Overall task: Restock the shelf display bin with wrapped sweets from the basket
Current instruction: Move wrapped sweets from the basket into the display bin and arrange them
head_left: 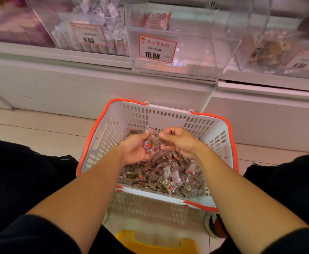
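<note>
left grip: my left hand (138,149) is palm up, cupped over the basket, fingers curled round a small bunch of wrapped sweets (150,143)
right grip: my right hand (180,142) is just beside the left, fingers curled, thumb and fingertips pinching at the same bunch from the right side; how many pieces are in it I cannot tell
hands: both held above the far half of the basket, fingertips nearly meeting over the bunch
sweets in basket: loose pile (168,173) of brown pieces in clear wrappers with red marks, covering the bottom, thickest toward the near right corner
basket: white slotted plastic with orange rim (98,136), standing on the pale floor in front of the shelf base, between my knees
display bin: clear plastic bin (195,48) on the shelf edge straight above the basket, nearly bare, a few packs (157,21) at its back
price tag: red-bordered card (157,49) on the bin's front, reads 10.80
neighbour bins: left bin (87,28) filled with wrapped items, tag reads 9.80; right bin (281,50) holds brownish goods, blurred
near edge: yellow object (155,242) on the floor below the basket, partly cut off
</note>
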The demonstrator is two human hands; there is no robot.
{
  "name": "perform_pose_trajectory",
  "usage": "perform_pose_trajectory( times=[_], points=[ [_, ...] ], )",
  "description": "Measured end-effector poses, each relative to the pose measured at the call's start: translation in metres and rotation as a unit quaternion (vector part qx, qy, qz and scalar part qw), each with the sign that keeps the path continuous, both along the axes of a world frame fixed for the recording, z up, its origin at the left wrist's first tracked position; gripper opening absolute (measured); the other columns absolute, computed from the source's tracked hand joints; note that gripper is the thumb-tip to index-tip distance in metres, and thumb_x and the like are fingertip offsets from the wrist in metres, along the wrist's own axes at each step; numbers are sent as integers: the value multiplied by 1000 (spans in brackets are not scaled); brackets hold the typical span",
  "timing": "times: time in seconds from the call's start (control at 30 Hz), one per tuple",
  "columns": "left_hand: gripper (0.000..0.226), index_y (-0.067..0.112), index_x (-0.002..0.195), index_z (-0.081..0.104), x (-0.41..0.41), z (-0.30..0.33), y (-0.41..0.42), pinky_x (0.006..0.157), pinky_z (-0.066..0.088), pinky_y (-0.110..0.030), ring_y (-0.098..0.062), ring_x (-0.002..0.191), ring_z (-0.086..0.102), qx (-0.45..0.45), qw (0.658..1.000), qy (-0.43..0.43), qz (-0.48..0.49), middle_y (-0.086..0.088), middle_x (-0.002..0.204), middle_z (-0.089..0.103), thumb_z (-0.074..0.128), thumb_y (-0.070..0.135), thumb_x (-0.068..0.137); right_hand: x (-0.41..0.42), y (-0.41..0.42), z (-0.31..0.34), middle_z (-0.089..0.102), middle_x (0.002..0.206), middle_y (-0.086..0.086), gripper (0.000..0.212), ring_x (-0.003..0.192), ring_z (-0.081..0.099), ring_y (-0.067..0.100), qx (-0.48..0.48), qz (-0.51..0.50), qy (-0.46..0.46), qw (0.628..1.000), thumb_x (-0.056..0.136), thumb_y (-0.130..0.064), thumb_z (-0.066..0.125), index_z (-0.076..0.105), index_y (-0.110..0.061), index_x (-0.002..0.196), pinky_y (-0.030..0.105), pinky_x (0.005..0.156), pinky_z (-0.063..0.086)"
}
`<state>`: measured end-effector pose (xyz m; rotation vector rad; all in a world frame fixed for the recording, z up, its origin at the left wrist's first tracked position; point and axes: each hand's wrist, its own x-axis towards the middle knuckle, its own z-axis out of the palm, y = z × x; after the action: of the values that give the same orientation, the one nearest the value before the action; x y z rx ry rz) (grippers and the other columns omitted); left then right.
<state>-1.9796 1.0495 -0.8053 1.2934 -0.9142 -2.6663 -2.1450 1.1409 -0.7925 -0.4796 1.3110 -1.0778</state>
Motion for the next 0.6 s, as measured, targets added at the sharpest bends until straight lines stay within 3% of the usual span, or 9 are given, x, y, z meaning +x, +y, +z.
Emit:
perform_pose_trajectory(
  times=[0.13, 0.23, 0.3, 0.37, 0.47, 0.6],
  points=[
    [40, 9, 134, 53, -3, 8, 3, 64, 49, -29, -21, 86, 59, -27, 1000, -11, 8, -11, 104, 64, 41, 32, 104, 8, -5, -3, 72, 92, 9, 36, 75, 73, 21, -44, -57, 92, 993, 78, 7, 75, 67, -9, 109, 23, 60, 60],
    [36, 7, 129, 59, -5, 9, 2, 61, 53, -29, -18, 81, 60, -51, 998, -3, 31, -11, 102, 65, 45, 29, 103, 12, -6, -6, 71, 104, 3, 37, 86, 73, 18, -74, -41, 155, 984, 79, 6, 75, 73, -25, 100, 22, 72, 59],
    [33, 9, 123, 63, -6, 10, 2, 64, 53, -30, -17, 81, 59, -62, 997, 6, 36, -11, 105, 66, 46, 28, 103, 13, -5, -4, 62, 120, -7, 49, 103, 64, 10, -80, 27, 261, 961, 81, -5, 77, 67, -29, 123, 23, 90, 52],
    [34, 11, 117, 65, -6, 12, 3, 65, 53, -30, -18, 82, 58, -69, 997, 6, 29, -10, 105, 67, 43, 32, 103, 14, -6, -1, 57, 120, -14, 65, 106, 57, 2, -77, 81, 292, 950, 84, -9, 76, 53, -29, 140, 22, 94, 47],
    [40, 8, 121, 61, -8, 14, 3, 60, 53, -30, -18, 77, 58, -69, 997, -8, 25, -12, 105, 66, 35, 34, 106, 16, -6, 2, 63, 120, -5, 71, 109, 60, 10, -60, 91, 285, 952, 84, -8, 75, 45, -27, 146, 28, 95, 50],
    [33, 7, 119, 62, -16, 14, 2, 55, 45, -27, -15, 68, 55, -111, 991, -50, 61, -11, 104, 65, 40, 27, 105, 17, -8, 2, 60, 129, 2, 65, 118, 55, 14, -62, 69, 327, 940, 86, -12, 74, 47, -22, 145, 34, 104, 44]
  ],
)
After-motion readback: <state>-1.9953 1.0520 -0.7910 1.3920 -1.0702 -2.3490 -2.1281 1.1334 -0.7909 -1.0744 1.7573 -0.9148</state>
